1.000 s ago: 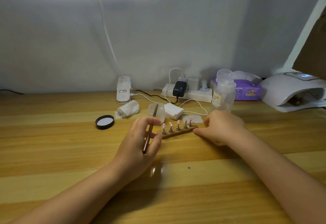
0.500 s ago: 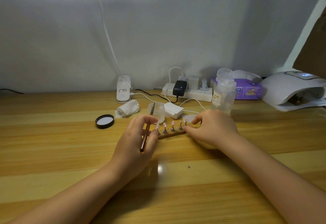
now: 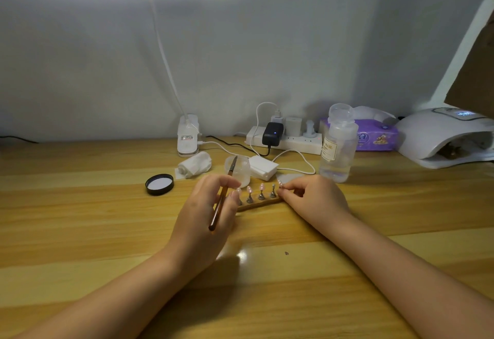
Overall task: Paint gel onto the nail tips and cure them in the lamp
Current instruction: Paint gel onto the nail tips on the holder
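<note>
Fingers of the left hand grip a gel brush, hiding the nail-tip stand's near end, while the right hand pinches its far-end tip.

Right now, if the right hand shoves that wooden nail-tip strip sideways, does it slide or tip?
Probably slides: the wooden strip lies flat and low on the glossy table. The nail tips perch on thin upright pegs, so they look easy to knock. The right hand grips one end, so it may pivot.
</note>
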A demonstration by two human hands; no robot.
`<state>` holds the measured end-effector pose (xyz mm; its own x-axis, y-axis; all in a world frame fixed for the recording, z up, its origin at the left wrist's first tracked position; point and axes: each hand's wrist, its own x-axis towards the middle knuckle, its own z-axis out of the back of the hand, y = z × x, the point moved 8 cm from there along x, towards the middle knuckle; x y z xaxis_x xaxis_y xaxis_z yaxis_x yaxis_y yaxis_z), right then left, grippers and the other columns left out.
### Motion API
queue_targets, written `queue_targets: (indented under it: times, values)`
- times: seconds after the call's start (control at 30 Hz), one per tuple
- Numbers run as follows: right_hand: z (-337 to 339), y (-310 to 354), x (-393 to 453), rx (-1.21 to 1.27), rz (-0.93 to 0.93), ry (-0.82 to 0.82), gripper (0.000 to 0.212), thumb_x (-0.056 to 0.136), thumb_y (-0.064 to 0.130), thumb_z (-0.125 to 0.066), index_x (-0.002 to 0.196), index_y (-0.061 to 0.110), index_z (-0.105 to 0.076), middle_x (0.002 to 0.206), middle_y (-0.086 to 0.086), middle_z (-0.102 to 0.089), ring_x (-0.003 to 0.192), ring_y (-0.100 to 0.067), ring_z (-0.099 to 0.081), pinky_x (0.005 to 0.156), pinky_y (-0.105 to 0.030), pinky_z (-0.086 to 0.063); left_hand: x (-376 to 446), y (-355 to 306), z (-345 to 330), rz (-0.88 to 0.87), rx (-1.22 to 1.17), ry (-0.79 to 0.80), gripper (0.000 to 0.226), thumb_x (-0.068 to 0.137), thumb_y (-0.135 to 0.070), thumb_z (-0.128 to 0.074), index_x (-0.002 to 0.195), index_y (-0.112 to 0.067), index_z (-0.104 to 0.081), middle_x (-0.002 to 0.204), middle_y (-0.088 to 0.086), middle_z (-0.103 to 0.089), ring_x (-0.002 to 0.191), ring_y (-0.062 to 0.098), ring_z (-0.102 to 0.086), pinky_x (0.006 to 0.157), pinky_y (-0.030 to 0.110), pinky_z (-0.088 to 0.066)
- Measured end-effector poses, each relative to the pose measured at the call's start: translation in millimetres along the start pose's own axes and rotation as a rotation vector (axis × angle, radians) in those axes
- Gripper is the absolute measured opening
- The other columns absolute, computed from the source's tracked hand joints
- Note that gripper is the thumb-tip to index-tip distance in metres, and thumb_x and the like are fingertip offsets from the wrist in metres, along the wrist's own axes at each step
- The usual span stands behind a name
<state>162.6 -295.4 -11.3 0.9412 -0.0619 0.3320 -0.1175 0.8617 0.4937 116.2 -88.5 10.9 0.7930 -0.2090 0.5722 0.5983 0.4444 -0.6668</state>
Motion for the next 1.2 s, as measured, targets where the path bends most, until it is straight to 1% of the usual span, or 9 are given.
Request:
queue_targets:
  times: [0.2,0.33,0.43,0.5,0.6,0.83,0.9,1.0,1.2]
  values:
    - [8,5,-4,0.028,0.053,-0.120,0.010,0.085,0.034,-0.065,0.086,0.029,-0.073,0.064,0.009,-0.059,0.064,-0.008,-0.053,0.053,-0.025,-0.039,4,-8,11,-0.006,-0.095,-0.070,0.018,0.094,-0.034,-0.046,0.104,-0.034,-0.060,0.099,-0.008,-0.063,0.098,0.015,-0.063,0.084,0.030,-0.050]
    - [13,8,-6,0.148,0.088,-0.188,0.008,0.085,0.025,-0.067,0.084,0.018,-0.071,0.071,0.011,-0.063,0.062,-0.004,-0.055,0.055,-0.025,-0.044,16,-6,23,0.071,-0.213,-0.075,0.027,0.089,-0.025,-0.050,0.114,-0.027,-0.061,0.090,-0.003,-0.066,0.089,0.017,-0.065,0.079,0.042,-0.057]
    - [15,11,-6,0.217,0.116,-0.207,0.007,0.086,0.022,-0.067,0.084,0.016,-0.070,0.073,0.009,-0.066,0.064,-0.007,-0.060,0.058,-0.026,-0.051,31,-4,41,0.122,-0.263,-0.118,0.018,0.086,-0.018,-0.056,0.100,-0.022,-0.066,0.080,0.001,-0.070,0.078,0.014,-0.068,0.068,0.032,-0.060]
    - [14,11,-5,0.247,0.125,-0.189,0.003,0.086,0.020,-0.068,0.086,0.018,-0.069,0.073,0.009,-0.065,0.066,-0.006,-0.061,0.060,-0.021,-0.051,41,-3,55,0.162,-0.247,-0.158,0.011,0.084,-0.013,-0.060,0.086,-0.018,-0.069,0.070,-0.002,-0.071,0.069,0.012,-0.068,0.061,0.026,-0.059]
    - [10,9,-3,0.297,0.121,-0.168,0.003,0.084,0.016,-0.068,0.084,0.018,-0.069,0.070,0.010,-0.065,0.064,-0.004,-0.060,0.059,-0.013,-0.048,53,2,68,0.241,-0.189,-0.182,0.007,0.081,-0.015,-0.064,0.079,-0.017,-0.070,0.065,-0.001,-0.071,0.064,0.014,-0.067,0.068,0.037,-0.060]
    - [9,8,-3,0.352,0.122,-0.158,0.009,0.081,0.013,-0.069,0.080,0.022,-0.069,0.069,0.011,-0.066,0.068,-0.002,-0.061,0.062,-0.014,-0.049,85,-4,57,0.235,0.098,-0.118,0.012,0.086,-0.015,-0.062,0.079,-0.012,-0.071,0.073,0.004,-0.071,0.077,0.022,-0.068,0.078,0.045,-0.058]
    - [9,8,-3,0.358,0.121,-0.155,0.008,0.082,0.013,-0.069,0.081,0.021,-0.070,0.070,0.010,-0.066,0.069,-0.003,-0.061,0.062,-0.015,-0.049,93,-7,48,0.214,0.159,-0.113,0.018,0.086,-0.015,-0.059,0.074,-0.005,-0.069,0.072,0.011,-0.069,0.074,0.027,-0.066,0.072,0.042,-0.058]
    - [9,8,-3,0.358,0.125,-0.161,0.004,0.082,0.013,-0.069,0.083,0.017,-0.071,0.070,0.009,-0.066,0.069,-0.004,-0.060,0.060,-0.014,-0.049,100,-5,34,0.209,0.244,-0.124,0.027,0.086,-0.015,-0.056,0.060,-0.007,-0.059,0.058,0.006,-0.058,0.055,0.020,-0.052,0.046,0.014,-0.039]
    - [8,6,-1,0.352,0.111,-0.156,0.005,0.081,0.013,-0.069,0.084,0.017,-0.071,0.070,0.009,-0.067,0.068,-0.005,-0.060,0.061,-0.017,-0.049,109,12,14,0.269,0.311,-0.053,0.029,0.093,-0.018,-0.052,0.066,-0.010,-0.058,0.061,0.002,-0.054,0.057,0.014,-0.048,0.049,0.024,-0.033]
